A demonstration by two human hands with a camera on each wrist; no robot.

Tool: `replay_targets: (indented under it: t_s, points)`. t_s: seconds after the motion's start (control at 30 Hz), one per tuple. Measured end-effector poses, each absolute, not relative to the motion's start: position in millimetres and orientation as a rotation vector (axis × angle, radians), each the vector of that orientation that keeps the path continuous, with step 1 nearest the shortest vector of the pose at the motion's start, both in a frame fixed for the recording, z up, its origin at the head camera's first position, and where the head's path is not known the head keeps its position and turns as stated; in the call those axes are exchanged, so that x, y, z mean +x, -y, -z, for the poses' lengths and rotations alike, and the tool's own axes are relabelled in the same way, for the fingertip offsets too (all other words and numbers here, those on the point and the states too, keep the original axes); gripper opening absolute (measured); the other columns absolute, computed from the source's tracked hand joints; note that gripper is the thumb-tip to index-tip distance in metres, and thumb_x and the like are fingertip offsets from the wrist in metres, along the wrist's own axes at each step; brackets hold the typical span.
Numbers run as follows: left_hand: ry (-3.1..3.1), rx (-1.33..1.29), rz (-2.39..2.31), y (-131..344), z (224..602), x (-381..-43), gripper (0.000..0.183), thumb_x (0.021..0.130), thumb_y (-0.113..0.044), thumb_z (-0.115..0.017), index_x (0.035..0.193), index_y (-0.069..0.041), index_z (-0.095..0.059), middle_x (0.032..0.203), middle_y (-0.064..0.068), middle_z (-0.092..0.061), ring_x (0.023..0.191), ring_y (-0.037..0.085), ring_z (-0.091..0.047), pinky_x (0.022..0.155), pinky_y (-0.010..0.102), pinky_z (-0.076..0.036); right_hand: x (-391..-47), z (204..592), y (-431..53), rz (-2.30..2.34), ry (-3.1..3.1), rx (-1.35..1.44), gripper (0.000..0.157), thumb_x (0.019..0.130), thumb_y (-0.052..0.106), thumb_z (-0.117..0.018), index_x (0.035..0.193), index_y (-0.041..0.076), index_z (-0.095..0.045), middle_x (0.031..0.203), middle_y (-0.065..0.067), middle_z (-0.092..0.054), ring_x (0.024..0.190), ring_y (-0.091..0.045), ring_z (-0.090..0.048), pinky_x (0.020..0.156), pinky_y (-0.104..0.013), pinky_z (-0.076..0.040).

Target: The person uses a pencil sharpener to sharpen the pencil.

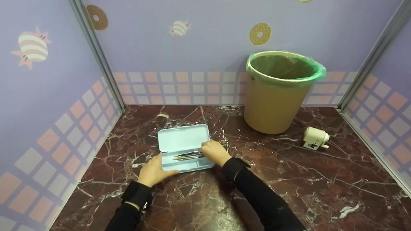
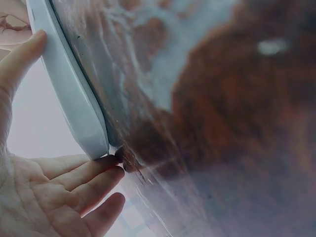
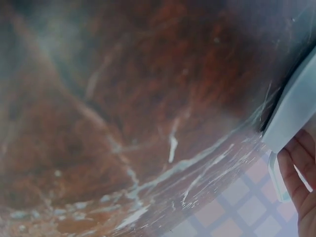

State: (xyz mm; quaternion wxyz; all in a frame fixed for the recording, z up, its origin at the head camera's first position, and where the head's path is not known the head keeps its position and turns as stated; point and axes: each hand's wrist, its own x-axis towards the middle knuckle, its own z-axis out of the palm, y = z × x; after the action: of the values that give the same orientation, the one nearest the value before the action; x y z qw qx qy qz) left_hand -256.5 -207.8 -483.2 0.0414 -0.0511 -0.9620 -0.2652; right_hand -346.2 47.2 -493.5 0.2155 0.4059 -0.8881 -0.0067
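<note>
A light blue pencil case (image 1: 179, 166) lies with its lid (image 1: 184, 138) tipped back. My left hand (image 1: 154, 171) holds its left end, the thumb along the front wall and the fingers at the corner. In the left wrist view the left fingertips (image 2: 111, 160) touch the case's end close to the tabletop. Several slim pencils (image 1: 188, 156) lie in the case, pointing left. My right hand (image 1: 214, 151) is curled over their right ends and grips them, hiding those ends. In the right wrist view, right-hand fingers (image 3: 294, 170) stand against the case's end wall.
A tan bin (image 1: 273, 106) with a green liner stands at the back right. Right of it on the dark red marbled tabletop (image 1: 314, 179) is a cream hand-crank pencil sharpener (image 1: 314, 138). Small pale scraps (image 1: 224, 138) lie behind the right hand. Patterned walls enclose the back and sides.
</note>
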Motion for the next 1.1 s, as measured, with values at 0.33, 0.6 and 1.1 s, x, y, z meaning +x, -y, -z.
replay_targets:
  t_s: [0.33,0.6,1.1]
  points:
    - [2.946,-0.155,0.795,207.1,483.7,-256.4,0.089,0.075,-0.048,-0.087,0.139,0.004,-0.053,0.131,0.029,-0.065,0.118,0.046,-0.064,0.100,0.059,-0.052,-345.3,494.1,-54.0,-0.036,2.489,1.131,0.011,0.085,0.005,-0.068,0.077,0.010,-0.072,0.076,-0.006,-0.069,0.070,-0.024,-0.066,0.065,-0.036,-0.055]
    - [2.936,-0.165,0.799,207.4,484.8,-257.2,0.088,0.074,-0.047,-0.087,0.138,0.004,-0.054,0.130,0.029,-0.066,0.118,0.046,-0.064,0.100,0.059,-0.052,-338.8,492.3,-62.5,-0.215,2.509,1.112,0.009,0.090,0.008,-0.070,0.081,0.009,-0.072,0.078,-0.007,-0.068,0.071,-0.025,-0.067,0.064,-0.038,-0.057]
    - [2.936,-0.188,0.697,199.8,475.5,-253.2,0.104,0.076,-0.045,-0.087,0.145,0.018,-0.041,0.147,0.037,-0.050,0.132,0.055,-0.052,0.115,0.060,-0.041,-324.2,481.5,-87.0,-0.665,2.573,1.033,0.009,0.091,0.009,-0.072,0.097,0.005,-0.078,0.100,-0.010,-0.077,0.104,-0.030,-0.075,0.088,-0.041,-0.061]
